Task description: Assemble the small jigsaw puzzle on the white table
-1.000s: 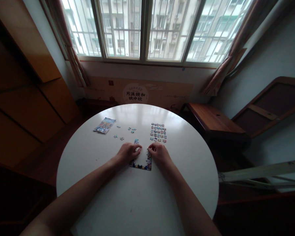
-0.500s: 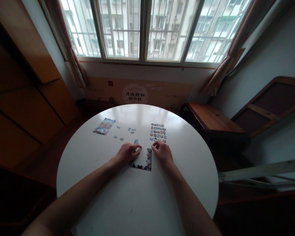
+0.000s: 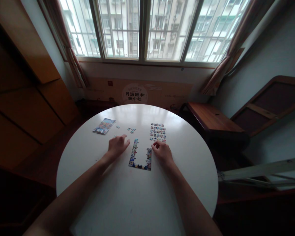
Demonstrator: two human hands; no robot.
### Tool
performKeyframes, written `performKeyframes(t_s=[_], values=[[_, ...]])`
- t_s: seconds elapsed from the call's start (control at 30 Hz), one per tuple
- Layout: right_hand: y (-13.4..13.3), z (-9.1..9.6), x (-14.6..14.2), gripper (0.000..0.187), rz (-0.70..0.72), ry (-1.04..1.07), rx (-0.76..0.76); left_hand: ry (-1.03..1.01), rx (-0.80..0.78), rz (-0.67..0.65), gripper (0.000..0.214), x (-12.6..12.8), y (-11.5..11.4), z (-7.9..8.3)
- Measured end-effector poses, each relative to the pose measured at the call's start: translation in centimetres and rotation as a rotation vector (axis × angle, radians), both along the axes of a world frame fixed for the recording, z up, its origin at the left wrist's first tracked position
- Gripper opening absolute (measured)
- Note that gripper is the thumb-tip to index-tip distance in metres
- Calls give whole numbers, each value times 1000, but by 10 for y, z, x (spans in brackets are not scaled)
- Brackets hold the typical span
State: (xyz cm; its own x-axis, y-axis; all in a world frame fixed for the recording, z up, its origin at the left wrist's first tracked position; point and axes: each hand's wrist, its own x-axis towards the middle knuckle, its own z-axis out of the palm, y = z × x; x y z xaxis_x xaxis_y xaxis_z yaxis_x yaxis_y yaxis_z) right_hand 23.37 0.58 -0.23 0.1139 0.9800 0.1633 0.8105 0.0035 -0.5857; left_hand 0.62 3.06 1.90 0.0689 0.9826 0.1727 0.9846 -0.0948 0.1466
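A partly joined jigsaw puzzle (image 3: 139, 167) forms a U shape, its left side longer than its right. My left hand (image 3: 117, 145) hovers left of it, thumb and fingers apart and nothing visible in them. It partly covers some loose puzzle pieces below the small cluster of pieces (image 3: 131, 130). Beside the upper end of the puzzle's right side, my right hand (image 3: 162, 151) has its thumb and fingertips pressed together. Whatever they pinch, if anything, is too small to see. Just beyond that hand lie several rows of separate pieces (image 3: 158, 131).
All of this lies on a round white table (image 3: 113, 203). A colourful printed picture sheet (image 3: 104, 126) rests at the far left. Past the table's right edge stands a wooden bench (image 3: 213, 116), and a barred window (image 3: 142, 29) is ahead.
My left hand has moved left and away from the puzzle, its fingers spreading and uncovering the puzzle's left side. My right hand stays in place.
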Motion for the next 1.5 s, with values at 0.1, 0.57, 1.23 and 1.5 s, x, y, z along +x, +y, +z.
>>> performKeyframes(t_s=[0.1, 0.57, 1.23, 1.5], values=[[0, 0, 0, 16, -2, -3, 4, 47, -5, 103, 42, -15, 9, 6], [-1, 1, -1, 17, -4, -10, 4, -31, -139, 86, 31, -27, 14, 7], [-2, 4, -2, 18, -1, -7, -13, -184, -232, 45, 24, -28, 16, 8], [-2, 5, -2, 18, -6, -2, -16, -261, -283, -6, 23, -31, 19, 5]])
